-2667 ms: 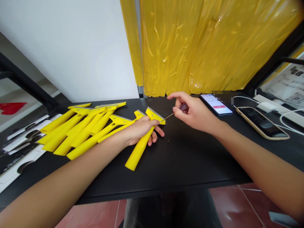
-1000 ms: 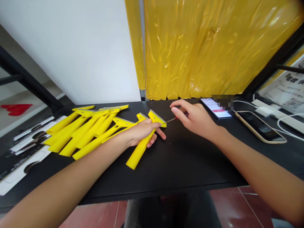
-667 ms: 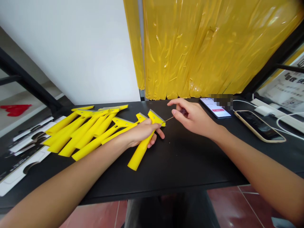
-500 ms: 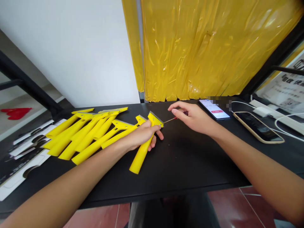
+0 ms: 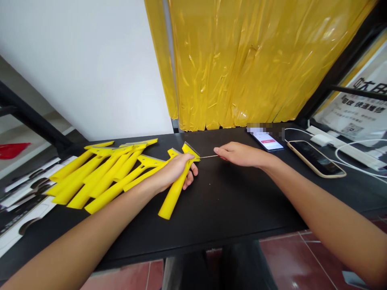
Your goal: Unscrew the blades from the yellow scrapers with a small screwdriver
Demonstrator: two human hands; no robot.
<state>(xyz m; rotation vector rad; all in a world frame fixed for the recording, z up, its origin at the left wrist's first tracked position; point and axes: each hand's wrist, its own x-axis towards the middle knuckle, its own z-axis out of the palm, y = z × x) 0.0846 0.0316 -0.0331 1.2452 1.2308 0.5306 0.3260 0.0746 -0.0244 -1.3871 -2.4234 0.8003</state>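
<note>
My left hand (image 5: 179,169) is closed around the neck of a yellow scraper (image 5: 171,199), its wide handle slanting down toward the front of the table. The scraper's head shows above my thumb, with a metal edge along its top. From the right, my right hand (image 5: 231,154) grips a screwdriver whose thin shaft (image 5: 208,156) reaches to the right end of the scraper's head. My fingers hide the screwdriver's handle. Just left of my left hand lie several more yellow scrapers (image 5: 104,177), overlapping with their heads toward the back.
At the left stand flat white-and-black packages (image 5: 33,217). A lit phone (image 5: 266,139) and a dark phone in a pale case (image 5: 316,159) lie on the right of the black table (image 5: 242,209). Behind them runs a white power strip (image 5: 344,149) with cables. Yellow film (image 5: 217,64) covers the back.
The fingers of my right hand were partly spread and are now wrapped round the screwdriver, hiding its handle. Its shaft now lies more level. The whole view has shifted slightly.
</note>
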